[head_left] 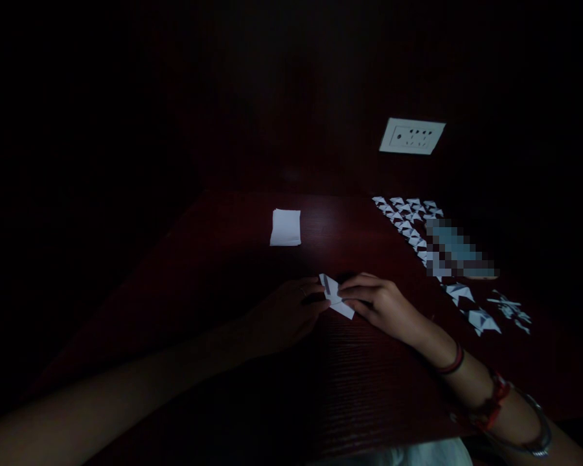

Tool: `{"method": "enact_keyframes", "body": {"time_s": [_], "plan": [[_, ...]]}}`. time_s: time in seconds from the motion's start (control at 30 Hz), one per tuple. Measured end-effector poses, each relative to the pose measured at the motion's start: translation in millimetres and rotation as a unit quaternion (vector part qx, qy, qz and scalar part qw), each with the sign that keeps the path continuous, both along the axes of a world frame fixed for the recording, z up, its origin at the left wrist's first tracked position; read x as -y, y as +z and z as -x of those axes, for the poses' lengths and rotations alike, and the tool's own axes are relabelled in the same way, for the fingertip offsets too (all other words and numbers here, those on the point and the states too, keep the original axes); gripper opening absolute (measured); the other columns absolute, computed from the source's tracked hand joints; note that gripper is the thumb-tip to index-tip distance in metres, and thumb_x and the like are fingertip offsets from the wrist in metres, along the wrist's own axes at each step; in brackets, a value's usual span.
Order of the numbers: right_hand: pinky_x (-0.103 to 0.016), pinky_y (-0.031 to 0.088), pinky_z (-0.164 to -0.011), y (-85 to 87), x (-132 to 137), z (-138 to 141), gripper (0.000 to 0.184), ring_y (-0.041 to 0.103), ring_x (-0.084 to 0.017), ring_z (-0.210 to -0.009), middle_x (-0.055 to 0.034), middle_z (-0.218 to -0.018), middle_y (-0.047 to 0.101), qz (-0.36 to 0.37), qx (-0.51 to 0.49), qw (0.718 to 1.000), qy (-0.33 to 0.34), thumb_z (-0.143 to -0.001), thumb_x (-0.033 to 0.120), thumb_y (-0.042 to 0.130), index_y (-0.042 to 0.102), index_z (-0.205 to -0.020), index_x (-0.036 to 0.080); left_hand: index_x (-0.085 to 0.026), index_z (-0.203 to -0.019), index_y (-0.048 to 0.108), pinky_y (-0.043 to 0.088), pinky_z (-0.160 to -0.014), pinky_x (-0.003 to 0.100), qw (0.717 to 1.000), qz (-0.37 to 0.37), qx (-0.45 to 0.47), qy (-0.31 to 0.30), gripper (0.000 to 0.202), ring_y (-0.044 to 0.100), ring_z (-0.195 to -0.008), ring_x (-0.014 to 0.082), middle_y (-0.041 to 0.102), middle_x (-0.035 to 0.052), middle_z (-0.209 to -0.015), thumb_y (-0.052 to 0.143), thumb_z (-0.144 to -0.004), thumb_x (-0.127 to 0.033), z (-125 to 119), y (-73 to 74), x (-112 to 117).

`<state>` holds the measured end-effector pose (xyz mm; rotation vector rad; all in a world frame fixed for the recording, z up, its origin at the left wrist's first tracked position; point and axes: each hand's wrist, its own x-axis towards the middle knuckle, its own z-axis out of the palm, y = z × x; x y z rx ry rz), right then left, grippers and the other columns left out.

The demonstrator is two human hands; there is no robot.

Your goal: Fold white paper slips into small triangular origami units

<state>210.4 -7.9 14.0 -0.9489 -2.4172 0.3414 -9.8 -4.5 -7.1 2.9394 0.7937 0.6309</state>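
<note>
Dark room swallows table (350, 369) edges; left hand (284, 314) shadowed, right hand (381, 305) clearer, both grips pinching folded paper (336, 299).

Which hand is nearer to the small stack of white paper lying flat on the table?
Left. The left hand lies straight in front of the paper stack, on the near side. The right hand is farther to the right; both hands pinch a folded paper piece.
</note>
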Motion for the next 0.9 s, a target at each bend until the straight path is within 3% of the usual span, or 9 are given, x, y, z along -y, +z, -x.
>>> {"method": "enact_keyframes", "body": {"time_s": [0.27,0.53,0.8,0.9], "plan": [[-0.030,0.045,-0.082,-3.1,3,-2,0.020,0.052,-0.015,-0.091,-0.0066,-0.099,0.055,-0.011,0.017,1.000,0.009,-0.080,0.014,0.046,0.062,-0.093,0.017,-0.015,-0.114,0.042,0.031,-0.096,0.036,1.000,0.002,0.006,0.016,0.030,0.034,-0.114,0.0185,0.044,0.0065,-0.115,0.039,-0.084,-0.019,-2,0.2,1],[-0.031,0.046,-0.079,-2.1,6,2,0.021,0.051,-0.017,-0.090,-0.0079,-0.096,0.056,-0.040,0.071,0.996,0.024,-0.081,0.012,0.044,0.061,-0.092,0.015,-0.013,-0.105,0.050,0.040,-0.083,0.035,0.998,-0.009,-0.019,0.052,0.025,0.043,-0.095,0.0196,0.043,0.0093,-0.101,0.040,-0.082,-0.019,-3,7.7,4],[-0.030,0.048,-0.075,-1.4,11,7,0.021,0.051,-0.017,-0.088,-0.0073,-0.088,0.056,-0.045,0.086,0.995,0.013,-0.083,0.013,0.041,0.062,-0.085,0.015,-0.015,-0.114,0.042,0.031,-0.094,0.041,0.998,-0.051,-0.023,0.010,0.032,0.030,-0.117,0.0238,0.039,0.0092,-0.124,0.041,-0.084,-0.026,0,6.6,1],[-0.028,0.047,-0.075,-1.9,12,9,0.020,0.051,-0.016,-0.087,-0.0067,-0.087,0.057,-0.038,0.079,0.996,0.007,-0.083,0.014,0.042,0.061,-0.086,0.015,-0.016,-0.117,0.041,0.029,-0.095,0.042,0.998,-0.043,-0.044,0.021,0.034,0.025,-0.121,0.0240,0.038,0.0074,-0.127,0.039,-0.085,-0.029,2,2.5,-1]]}}
